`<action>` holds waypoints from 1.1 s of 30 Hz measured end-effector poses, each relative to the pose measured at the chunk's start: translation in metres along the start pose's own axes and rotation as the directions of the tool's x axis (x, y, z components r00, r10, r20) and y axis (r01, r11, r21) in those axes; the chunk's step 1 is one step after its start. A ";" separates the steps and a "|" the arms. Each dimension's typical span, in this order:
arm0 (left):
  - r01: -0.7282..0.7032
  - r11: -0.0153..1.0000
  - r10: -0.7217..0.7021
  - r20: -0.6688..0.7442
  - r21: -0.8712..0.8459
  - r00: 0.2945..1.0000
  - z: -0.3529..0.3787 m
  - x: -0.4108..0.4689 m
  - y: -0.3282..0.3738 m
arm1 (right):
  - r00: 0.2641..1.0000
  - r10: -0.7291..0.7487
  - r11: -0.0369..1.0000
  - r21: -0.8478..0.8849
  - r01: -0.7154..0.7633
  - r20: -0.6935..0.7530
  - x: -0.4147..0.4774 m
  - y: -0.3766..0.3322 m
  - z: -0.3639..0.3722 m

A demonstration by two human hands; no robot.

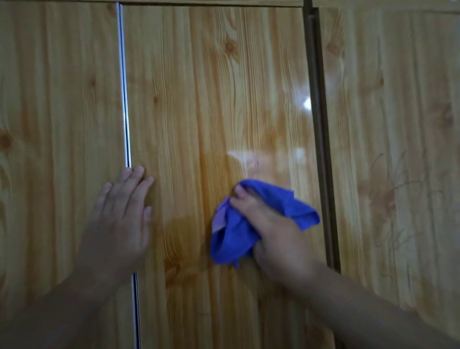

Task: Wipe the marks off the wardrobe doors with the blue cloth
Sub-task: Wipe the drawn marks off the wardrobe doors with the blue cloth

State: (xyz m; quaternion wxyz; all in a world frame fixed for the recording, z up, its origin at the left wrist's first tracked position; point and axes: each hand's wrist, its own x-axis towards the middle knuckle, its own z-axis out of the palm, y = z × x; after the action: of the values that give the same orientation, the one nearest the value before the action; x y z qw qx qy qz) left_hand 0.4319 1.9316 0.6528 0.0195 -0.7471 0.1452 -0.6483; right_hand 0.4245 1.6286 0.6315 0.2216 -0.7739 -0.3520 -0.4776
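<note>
Glossy pine-pattern wardrobe doors fill the head view. My right hand [271, 231] presses a bunched blue cloth [231, 239] against the lower part of the middle door [211, 99]. My left hand [122, 214] lies flat with fingers spread, across the metal seam [125, 112] between the left door [57, 99] and the middle door. Thin dark scribble marks [398, 199] show on the right door [398, 87]. A damp, shiny patch [249, 159] sits just above the cloth.
A dark vertical strip [321, 149] divides the middle door from the right door. The wardrobe's top edge [211, 3] runs along the top of the view. Both forearms come in from the bottom corners.
</note>
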 end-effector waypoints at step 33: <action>-0.227 0.965 0.219 0.075 0.133 0.973 0.002 0.047 0.074 | 0.998 0.001 1.000 0.031 0.001 -0.060 -0.066 -0.010 0.048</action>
State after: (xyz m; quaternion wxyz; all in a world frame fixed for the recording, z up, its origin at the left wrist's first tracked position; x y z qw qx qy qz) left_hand 0.4256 1.8495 0.6813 0.1491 -0.7418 0.1817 -0.6281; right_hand 0.4257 1.6461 0.5509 0.2442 -0.7555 -0.3528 -0.4952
